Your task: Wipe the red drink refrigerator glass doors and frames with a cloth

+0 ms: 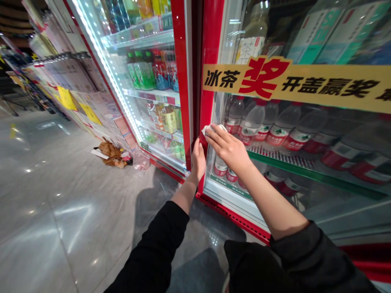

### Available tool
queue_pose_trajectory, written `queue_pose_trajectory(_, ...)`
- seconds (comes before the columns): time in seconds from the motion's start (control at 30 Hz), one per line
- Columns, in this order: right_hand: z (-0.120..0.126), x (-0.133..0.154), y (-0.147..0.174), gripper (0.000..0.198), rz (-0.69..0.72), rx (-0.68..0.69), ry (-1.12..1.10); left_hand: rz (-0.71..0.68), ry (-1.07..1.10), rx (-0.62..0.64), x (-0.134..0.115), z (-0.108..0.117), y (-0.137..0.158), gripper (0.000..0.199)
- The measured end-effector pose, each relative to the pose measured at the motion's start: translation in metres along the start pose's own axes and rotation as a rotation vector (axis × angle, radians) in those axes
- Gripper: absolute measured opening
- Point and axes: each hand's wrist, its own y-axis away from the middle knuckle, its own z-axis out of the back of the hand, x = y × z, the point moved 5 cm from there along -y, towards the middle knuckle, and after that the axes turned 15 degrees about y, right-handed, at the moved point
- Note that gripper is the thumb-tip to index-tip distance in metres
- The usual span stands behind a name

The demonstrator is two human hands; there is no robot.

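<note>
My right hand [227, 147] lies over a crumpled white cloth [208, 129], which looks like a wipe or tissue. It presses the cloth against the red frame [212, 49] at the left edge of the right fridge's glass door. Just to the left, my left hand [198, 160] rests against the side of that same frame, its fingers stretched upward and holding nothing. Behind the glass by my right hand stand water bottles [276, 128] with red labels, in rows on a green-edged shelf [305, 173].
A yellow banner [305, 83] with large characters crosses the right fridge. The lit left fridge [180, 81] holds bottled drinks. Stacked cartons [100, 103] line the far left. A brown crumpled bundle [110, 154] and a clear plastic bag [141, 160] lie on the tiled floor [61, 215].
</note>
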Motion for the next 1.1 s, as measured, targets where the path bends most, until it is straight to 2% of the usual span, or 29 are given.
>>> queue_pose_trajectory(0.1, 0.010, -0.011, 0.002, 0.042, -0.093, -0.077, 0.023, -0.013, 0.028, -0.051, 0.001, 0.001, 0.003, 0.047)
queue_pose_trajectory(0.2, 0.009, -0.013, -0.009, 0.043, -0.163, -0.130, 0.015, -0.021, 0.076, -0.071, 0.002, -0.001, 0.002, 0.042)
queue_pose_trajectory(0.33, -0.009, 0.001, -0.019, 0.044, -0.097, -0.105, -0.042, -0.005, 0.205, -0.034, 0.005, -0.007, -0.003, 0.042)
queue_pose_trajectory(0.4, -0.016, 0.010, -0.012, 0.043, -0.034, -0.081, -0.031, 0.001, 0.225, -0.003, 0.006, -0.008, -0.003, 0.045)
queue_pose_trajectory(0.5, -0.017, 0.014, 0.008, 0.043, 0.006, -0.068, -0.005, -0.034, 0.143, 0.019, 0.005, -0.004, 0.000, 0.048)
queue_pose_trajectory(0.63, -0.008, 0.002, 0.021, 0.047, -0.033, -0.064, -0.037, -0.076, 0.045, 0.010, 0.004, 0.002, 0.005, 0.052)
queue_pose_trajectory(0.77, -0.004, -0.008, 0.005, 0.049, -0.112, -0.075, -0.102, -0.061, 0.004, -0.025, 0.003, 0.002, 0.002, 0.048)
queue_pose_trajectory(0.9, -0.016, 0.003, -0.005, 0.046, -0.102, -0.045, -0.126, -0.051, 0.003, -0.015, 0.000, 0.000, -0.002, 0.048)
queue_pose_trajectory(1.0, -0.023, 0.013, 0.009, 0.046, -0.049, -0.007, -0.133, -0.057, 0.022, 0.019, -0.003, 0.000, 0.000, 0.050)
queue_pose_trajectory(1.1, -0.019, 0.015, 0.029, 0.046, -0.055, -0.023, -0.105, -0.056, 0.054, 0.024, -0.003, 0.002, 0.005, 0.053)
